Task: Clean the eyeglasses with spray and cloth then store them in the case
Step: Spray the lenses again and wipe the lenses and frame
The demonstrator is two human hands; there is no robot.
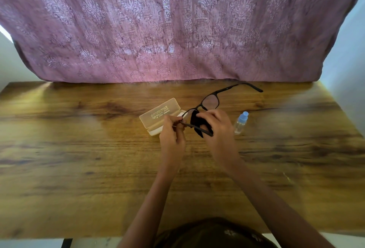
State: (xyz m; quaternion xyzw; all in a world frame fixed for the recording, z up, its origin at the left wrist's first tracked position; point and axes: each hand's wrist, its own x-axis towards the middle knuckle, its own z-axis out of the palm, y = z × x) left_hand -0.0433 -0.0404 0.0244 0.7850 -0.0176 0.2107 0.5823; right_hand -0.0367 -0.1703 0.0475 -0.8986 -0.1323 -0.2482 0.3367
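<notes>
left hand (172, 133): pinched shut on the near temple arm of the eyeglasses (211, 100), right by the hinge, held up over the table.
right hand (218, 127): closed around the black cloth (196, 118), pressing it onto the near lens. fingers curled over, so the lens itself is mostly hidden.
eyeglasses: black frame, in the air between both hands, tilted. far lens is bare and the far temple arm sticks out toward the back right, ending close to the curtain (177, 26).
case (161, 115): beige, lid open, flat on the table just left of the hands and partly behind the left one.
spray bottle (241, 122): clear with a blue cap, just right of the right hand, not touching it.
table (79, 159): wood grain, loads of open space left, right and in front. back edge runs under the curtain hem, near edge sits by the person's body.
</notes>
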